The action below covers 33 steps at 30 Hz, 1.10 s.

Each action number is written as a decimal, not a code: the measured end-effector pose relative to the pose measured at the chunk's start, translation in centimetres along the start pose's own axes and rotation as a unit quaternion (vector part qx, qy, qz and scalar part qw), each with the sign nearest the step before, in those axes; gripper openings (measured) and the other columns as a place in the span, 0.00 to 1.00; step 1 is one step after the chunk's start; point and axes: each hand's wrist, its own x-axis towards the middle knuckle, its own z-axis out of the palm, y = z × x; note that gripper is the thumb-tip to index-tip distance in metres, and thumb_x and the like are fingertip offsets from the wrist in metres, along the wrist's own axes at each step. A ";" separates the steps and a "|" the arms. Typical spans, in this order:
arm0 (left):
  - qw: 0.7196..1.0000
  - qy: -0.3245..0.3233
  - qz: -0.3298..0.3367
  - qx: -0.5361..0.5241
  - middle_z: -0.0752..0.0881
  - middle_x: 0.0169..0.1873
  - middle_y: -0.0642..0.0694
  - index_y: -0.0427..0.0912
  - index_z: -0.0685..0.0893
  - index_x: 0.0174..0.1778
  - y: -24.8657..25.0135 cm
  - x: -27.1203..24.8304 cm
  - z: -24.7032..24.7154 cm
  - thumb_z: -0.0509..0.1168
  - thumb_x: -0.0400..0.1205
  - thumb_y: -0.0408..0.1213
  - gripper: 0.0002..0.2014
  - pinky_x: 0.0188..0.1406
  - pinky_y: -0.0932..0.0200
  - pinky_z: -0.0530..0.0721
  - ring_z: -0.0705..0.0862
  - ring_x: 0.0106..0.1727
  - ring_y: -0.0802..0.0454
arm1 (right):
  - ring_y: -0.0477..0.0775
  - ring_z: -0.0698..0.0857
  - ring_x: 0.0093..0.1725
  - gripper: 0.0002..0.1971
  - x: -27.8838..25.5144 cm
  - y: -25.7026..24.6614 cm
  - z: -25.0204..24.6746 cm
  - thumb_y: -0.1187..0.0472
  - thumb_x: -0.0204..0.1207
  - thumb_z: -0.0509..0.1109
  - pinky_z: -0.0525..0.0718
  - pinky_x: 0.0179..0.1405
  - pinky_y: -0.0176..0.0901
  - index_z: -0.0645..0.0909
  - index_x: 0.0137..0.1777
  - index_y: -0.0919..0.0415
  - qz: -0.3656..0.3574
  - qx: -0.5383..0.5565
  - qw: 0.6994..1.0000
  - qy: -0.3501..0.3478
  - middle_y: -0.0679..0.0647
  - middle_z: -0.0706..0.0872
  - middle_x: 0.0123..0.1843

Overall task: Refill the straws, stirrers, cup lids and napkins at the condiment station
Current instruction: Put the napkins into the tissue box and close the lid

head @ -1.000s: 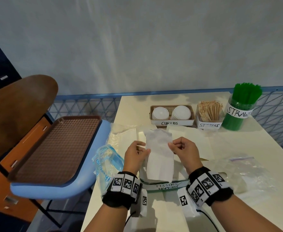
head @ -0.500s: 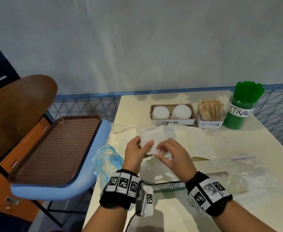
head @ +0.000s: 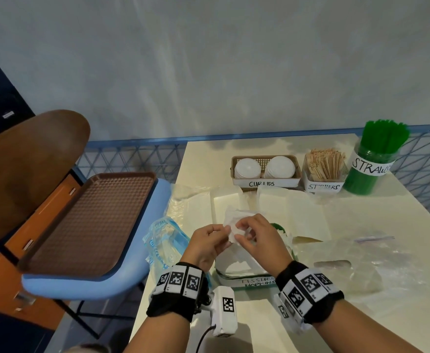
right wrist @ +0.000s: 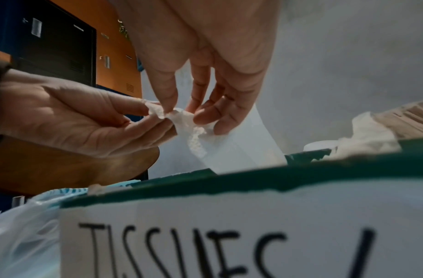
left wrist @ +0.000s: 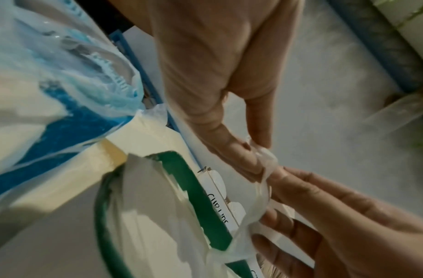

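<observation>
Napkin pinched over the tissue box

Your left hand [head: 210, 242] and right hand [head: 256, 238] both pinch one napkin [head: 234, 222] above the green tissue box [head: 247, 280]; pull apart too hard and I'd expect it to tear.

Thin embossed paper napkin [right wrist: 196, 131], wooden stirrers [head: 326, 164], glossy plastic bag [head: 163, 238]
</observation>
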 end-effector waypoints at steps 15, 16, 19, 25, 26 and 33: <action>0.995 -0.029 0.086 0.043 0.86 0.30 0.45 0.34 0.84 0.37 0.4 -1.4 0.2 0.64 0.79 0.24 0.06 0.37 0.68 0.85 0.86 0.34 0.56 | 0.40 0.84 0.46 0.11 -0.6 -1.1 -0.2 0.54 0.72 0.74 0.77 0.44 0.22 0.77 0.52 0.48 -0.037 0.111 0.993 0.015 0.42 0.79 0.50; 0.993 -0.030 0.097 0.053 0.85 0.30 0.46 0.34 0.84 0.37 0.6 -1.5 0.4 0.65 0.79 0.25 0.06 0.36 0.68 0.84 0.85 0.33 0.56 | 0.40 0.83 0.47 0.14 -0.7 -1.2 -0.2 0.54 0.71 0.75 0.76 0.45 0.21 0.76 0.53 0.46 -0.038 0.105 0.994 0.010 0.41 0.79 0.51; 0.990 -0.042 0.120 0.066 0.85 0.30 0.47 0.34 0.83 0.37 1.0 -1.8 0.7 0.65 0.79 0.26 0.06 0.36 0.66 0.84 0.85 0.33 0.54 | 0.38 0.82 0.47 0.19 -0.9 -1.1 -0.4 0.57 0.68 0.78 0.75 0.46 0.18 0.74 0.54 0.46 -0.044 0.072 0.996 0.012 0.42 0.79 0.54; 0.978 -0.038 0.171 0.111 0.84 0.35 0.40 0.35 0.80 0.38 1.5 -2.0 0.9 0.64 0.80 0.25 0.06 0.48 0.55 0.88 0.85 0.40 0.48 | 0.37 0.85 0.44 0.09 -0.6 -1.6 -1.3 0.52 0.74 0.72 0.77 0.43 0.21 0.77 0.51 0.53 -0.022 0.110 0.993 0.044 0.43 0.84 0.47; 0.974 -0.041 0.180 0.129 0.85 0.35 0.40 0.36 0.80 0.38 1.5 -2.0 1.0 0.65 0.80 0.25 0.06 0.48 0.55 0.88 0.85 0.39 0.49 | 0.35 0.84 0.43 0.10 -0.5 -1.6 -1.4 0.52 0.74 0.72 0.77 0.43 0.22 0.77 0.50 0.54 -0.025 0.102 0.993 0.047 0.42 0.84 0.44; 0.963 -0.005 0.209 0.170 0.78 0.25 0.45 0.38 0.77 0.35 1.5 -1.8 1.7 0.65 0.79 0.24 0.08 0.39 0.60 0.85 0.78 0.29 0.56 | 0.41 0.81 0.38 0.06 0.3 -1.5 -1.7 0.61 0.78 0.67 0.75 0.36 0.27 0.77 0.40 0.54 -0.040 0.092 0.989 0.110 0.42 0.82 0.35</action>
